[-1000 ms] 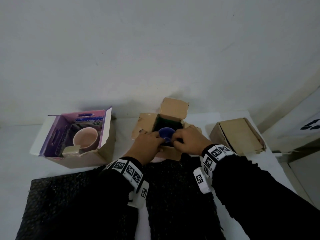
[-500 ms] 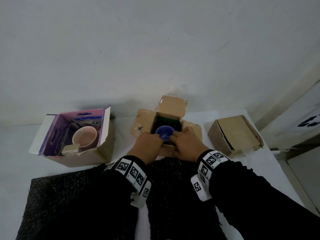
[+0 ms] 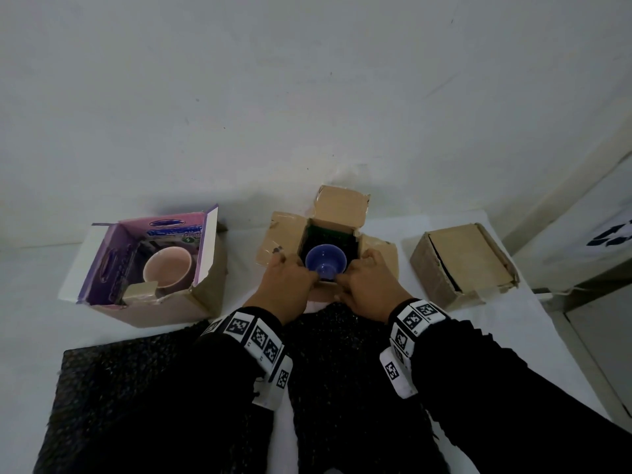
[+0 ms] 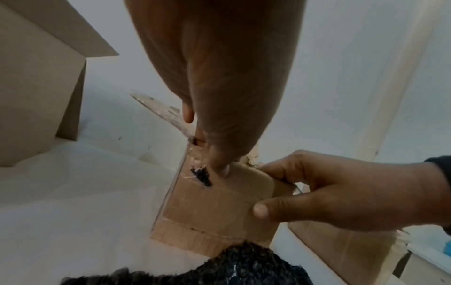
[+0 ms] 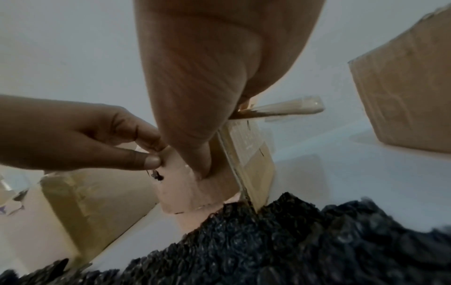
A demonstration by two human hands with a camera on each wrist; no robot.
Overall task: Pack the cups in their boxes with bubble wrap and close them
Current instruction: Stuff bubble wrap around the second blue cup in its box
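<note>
A blue cup [image 3: 325, 263] sits in the open brown box [image 3: 284, 237] in the middle of the table, with dark wrap around it inside. My left hand [image 3: 295, 277] and right hand [image 3: 364, 283] are at the box's near side, one on each side of the cup. In the left wrist view both hands pinch the near flap [image 4: 246, 183], thumbs on its outer face. A pink cup [image 3: 167, 271] stands in the open purple-lined box [image 3: 205, 302] at the left.
A closed cardboard box [image 3: 465, 265] lies at the right. Two sheets of black bubble wrap [image 3: 119, 388] [image 3: 342, 371] lie on the white table [image 3: 30, 302] under my forearms. The wall stands close behind the boxes.
Both hands have drawn back from over the blue cup to the box's near flap and spread apart, so the cup shows fully.
</note>
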